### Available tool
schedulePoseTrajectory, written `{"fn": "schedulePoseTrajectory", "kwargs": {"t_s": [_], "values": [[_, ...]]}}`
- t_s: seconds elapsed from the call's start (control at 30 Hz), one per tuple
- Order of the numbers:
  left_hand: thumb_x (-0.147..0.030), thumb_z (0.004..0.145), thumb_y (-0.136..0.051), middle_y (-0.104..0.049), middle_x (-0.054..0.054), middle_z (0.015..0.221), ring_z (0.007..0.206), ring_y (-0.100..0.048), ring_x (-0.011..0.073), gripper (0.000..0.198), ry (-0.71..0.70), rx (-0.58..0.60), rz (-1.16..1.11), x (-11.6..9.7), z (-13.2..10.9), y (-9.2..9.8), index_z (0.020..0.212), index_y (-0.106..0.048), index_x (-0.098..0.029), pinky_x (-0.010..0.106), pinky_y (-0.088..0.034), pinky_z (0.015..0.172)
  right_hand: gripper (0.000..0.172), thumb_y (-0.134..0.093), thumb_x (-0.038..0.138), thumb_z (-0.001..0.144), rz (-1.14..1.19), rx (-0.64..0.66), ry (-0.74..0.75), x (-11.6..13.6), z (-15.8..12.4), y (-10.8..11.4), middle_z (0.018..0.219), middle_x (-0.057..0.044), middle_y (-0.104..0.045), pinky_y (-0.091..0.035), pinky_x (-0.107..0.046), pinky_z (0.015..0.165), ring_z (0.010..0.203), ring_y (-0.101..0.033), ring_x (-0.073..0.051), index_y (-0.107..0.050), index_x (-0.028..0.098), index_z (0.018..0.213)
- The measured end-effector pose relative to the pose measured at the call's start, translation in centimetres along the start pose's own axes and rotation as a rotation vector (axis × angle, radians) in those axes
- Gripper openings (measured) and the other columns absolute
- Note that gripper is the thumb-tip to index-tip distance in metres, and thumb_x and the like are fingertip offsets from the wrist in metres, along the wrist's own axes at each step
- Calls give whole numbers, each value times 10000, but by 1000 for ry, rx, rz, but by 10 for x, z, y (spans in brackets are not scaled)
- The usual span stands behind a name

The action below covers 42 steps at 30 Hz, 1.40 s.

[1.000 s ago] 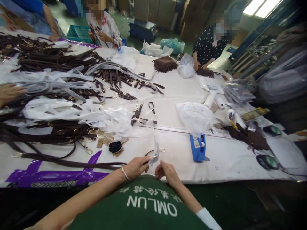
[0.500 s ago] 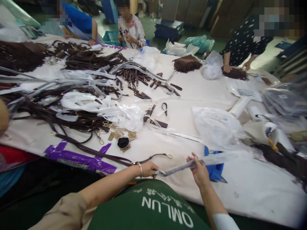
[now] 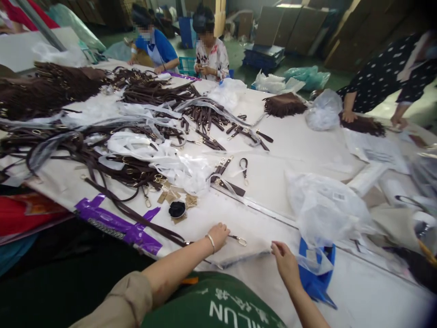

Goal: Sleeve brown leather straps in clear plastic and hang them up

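Observation:
My left hand point(image 3: 220, 234) is closed over the thin end of a dark brown strap point(image 3: 164, 232) near the table's front edge. The strap's gold clasp point(image 3: 241, 241) sticks out to the right of the fingers. My right hand point(image 3: 284, 259) pinches a long, narrow clear plastic sleeve point(image 3: 246, 258), whose other end lies below my left hand. Beside my right hand is a blue holder point(image 3: 316, 278) with clear plastic over it. A small round container of black material point(image 3: 177, 209) stands behind my left forearm.
Brown straps with gold clasps point(image 3: 136, 173) and white strips point(image 3: 164, 159) heap up on the left. A large clear bag point(image 3: 327, 200) lies at right. Purple tape point(image 3: 116, 225) marks the front edge. Several people work across the table; one hand point(image 3: 350, 116) touches a brown fringed piece point(image 3: 363, 125).
My left hand has let go of the plastic sleeve and moved up onto the strap by its clasp. My right hand stays with the sleeve, now held lower. The view has shifted left.

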<state>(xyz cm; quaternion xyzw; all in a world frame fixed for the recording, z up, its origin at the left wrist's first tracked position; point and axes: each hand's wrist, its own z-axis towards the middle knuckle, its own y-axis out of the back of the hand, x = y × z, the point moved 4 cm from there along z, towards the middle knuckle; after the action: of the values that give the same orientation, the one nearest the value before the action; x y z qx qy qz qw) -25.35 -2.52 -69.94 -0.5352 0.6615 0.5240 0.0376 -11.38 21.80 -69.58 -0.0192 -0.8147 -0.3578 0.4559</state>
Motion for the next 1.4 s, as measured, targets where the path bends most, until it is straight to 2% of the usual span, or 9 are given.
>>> {"fn": "schedulePoseTrajectory", "kwargs": {"t_s": [0.17, 0.3, 0.4, 0.43, 0.6, 0.73, 0.83, 1.07, 1.4], "values": [[-137, 794, -425, -593, 155, 934, 919, -551, 258, 145, 174, -31, -203, 16, -13, -8, 917, -498, -111, 463, -412, 855, 422, -577, 362, 781, -256, 105, 472, 120, 62, -70, 1144, -134, -567, -372, -464, 940, 1104, -465, -294, -530, 187, 1162], [-102, 802, -288, -612, 75, 810, 620, -574, 133, 281, 319, -25, -471, 33, -37, -4, 1055, -409, -104, 290, -486, 614, 371, -633, 159, 707, -269, 210, 333, 164, 112, -113, 1177, -165, -535, -276, -482, 977, 1192, -355, -319, -578, 177, 1074], [-162, 821, -300, -598, 37, 767, 545, -535, 91, 312, 335, -25, -684, 35, -51, 9, 1113, -398, -106, 224, -462, 537, 22, -631, 157, 695, -173, 322, 215, 166, 127, -123, 876, -147, -620, -349, -453, 883, 1035, -478, -317, -612, 158, 684], [-215, 829, -347, -591, 29, 757, 541, -526, 86, 321, 309, -34, -806, 33, -55, 15, 1125, -407, -108, 214, -452, 526, 108, -651, 195, 688, -125, 376, 169, 163, 124, -123, 772, -120, -617, -383, -430, 831, 943, -520, -299, -585, 163, 608], [-482, 772, -561, -514, -27, 594, 429, -414, 55, 541, 163, -48, -1321, 6, -63, 45, 1146, -485, -98, 174, -318, 410, 349, -584, 537, 734, 203, 575, -22, 148, 58, -103, 668, -20, -594, -447, -304, 627, 640, -537, -169, -578, 194, 670], [-505, 750, -596, -419, -75, 500, 375, -298, 34, 562, 158, -1, -1368, -23, -58, 58, 1129, -501, -101, 166, -188, 363, 271, -655, 479, 727, 791, 508, -249, 149, -14, -89, 747, 4, -595, -447, -247, 631, 679, -531, -132, -602, 213, 740], [-515, 697, -644, -423, -82, 499, 368, -284, 32, 569, 177, -38, -1268, -36, -56, 67, 1067, -494, -110, 167, -160, 361, 185, -747, 338, 682, 1083, 410, -361, 154, -47, -90, 794, 17, -597, -441, -204, 639, 717, -522, -111, -640, 213, 767], [-490, 724, -619, -460, -48, 480, 454, -412, 76, 380, 36, -116, -836, -29, -88, 98, 740, -518, -124, 196, -314, 462, 195, -710, 342, 732, 959, 490, -312, 179, -91, -100, 807, -9, -615, -440, -182, 630, 752, -522, -107, -667, 170, 812], [-433, 934, -282, -486, -47, 511, 460, -429, 88, 481, -179, -42, -646, -11, -164, 140, 1313, -384, -155, 195, -369, 507, 200, -763, 232, 679, 1351, 237, -542, 205, -110, -126, 699, -7, -656, -498, -160, 488, 610, -598, -104, -632, 147, 804]]}}
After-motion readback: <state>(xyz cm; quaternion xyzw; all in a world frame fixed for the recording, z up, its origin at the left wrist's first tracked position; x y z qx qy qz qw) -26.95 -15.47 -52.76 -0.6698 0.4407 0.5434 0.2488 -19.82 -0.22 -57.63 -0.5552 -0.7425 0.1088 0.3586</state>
